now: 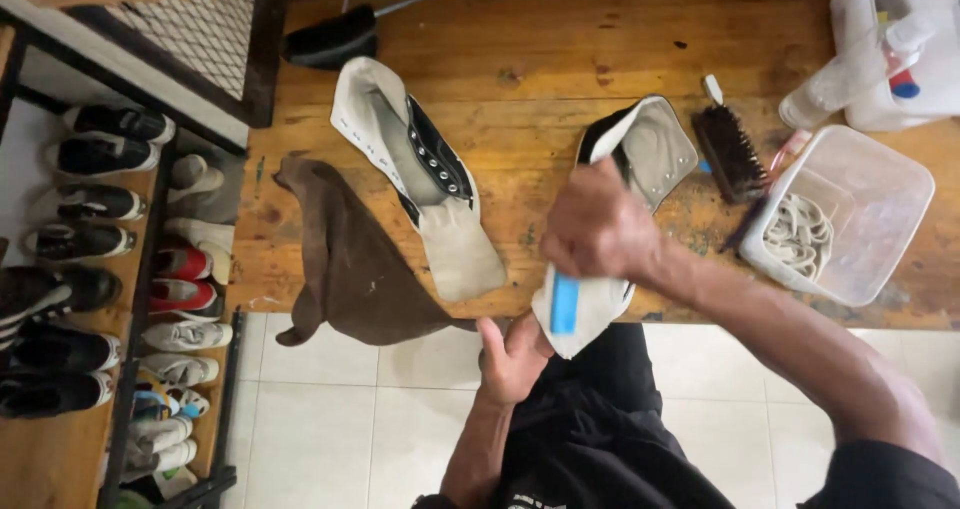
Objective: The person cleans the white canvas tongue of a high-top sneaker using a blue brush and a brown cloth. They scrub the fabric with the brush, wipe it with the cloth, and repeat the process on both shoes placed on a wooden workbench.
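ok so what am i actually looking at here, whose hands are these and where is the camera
The single picture comes from a camera worn on a person's head, looking down at their own two bare hands over a worn wooden table. The left hand props the toe end of a white lace-less canvas shoe at the table edge. The right hand presses a blue-handled tool against it; its working end is hidden. On the table also lie a second white canvas shoe, a brown cloth, a dark bristle brush and a clear plastic tub of white laces. A shoe rack stands at the left.
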